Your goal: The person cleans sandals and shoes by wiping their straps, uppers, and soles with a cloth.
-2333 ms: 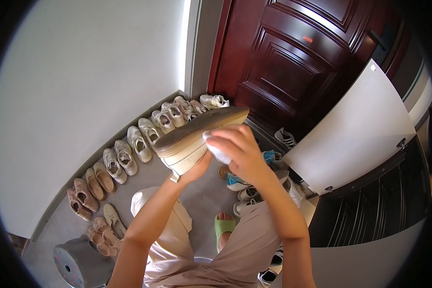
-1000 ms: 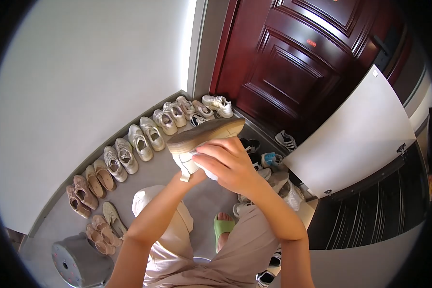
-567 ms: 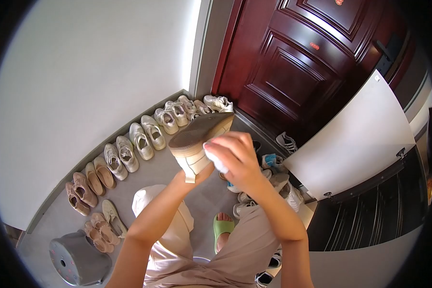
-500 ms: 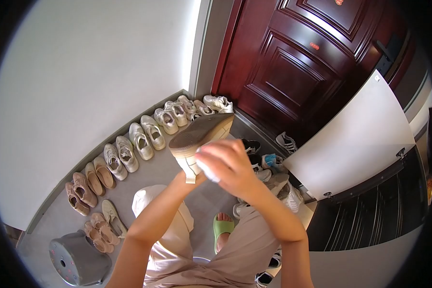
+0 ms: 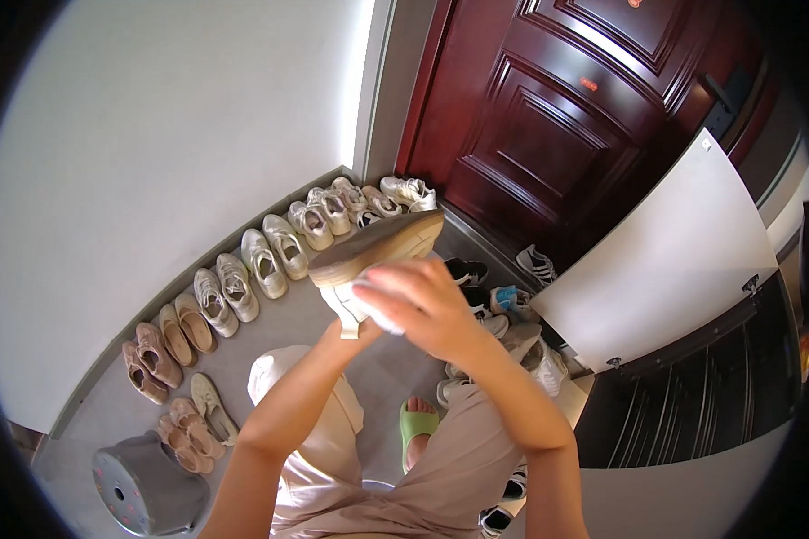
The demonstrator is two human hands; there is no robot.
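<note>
A white shoe [image 5: 334, 298] with a brown sole is held up in front of me, its sole turned upward and its toe pointing to the right. My left hand [image 5: 367, 331] holds it from underneath; most of that hand is hidden behind the shoe and my other hand. Closed around a white wipe [image 5: 379, 310], my right hand [image 5: 427, 310] presses it against the side of the shoe near the heel. The right fingertips are a little blurred. A pale pull tab [image 5: 351, 329] hangs from the heel.
Pairs of shoes [image 5: 262, 262] line the left wall. A grey stool [image 5: 157, 485] stands at lower left. More shoes [image 5: 512, 305] lie by the dark red door [image 5: 548, 126]. To the right is a shoe cabinet with its white flap [image 5: 661, 269] tilted open. One foot wears a green slipper [image 5: 415, 424].
The shoe has tilted slightly, showing less of its sole, and its heel has shifted left. My right hand and the wipe have moved slightly left along the shoe's side.
</note>
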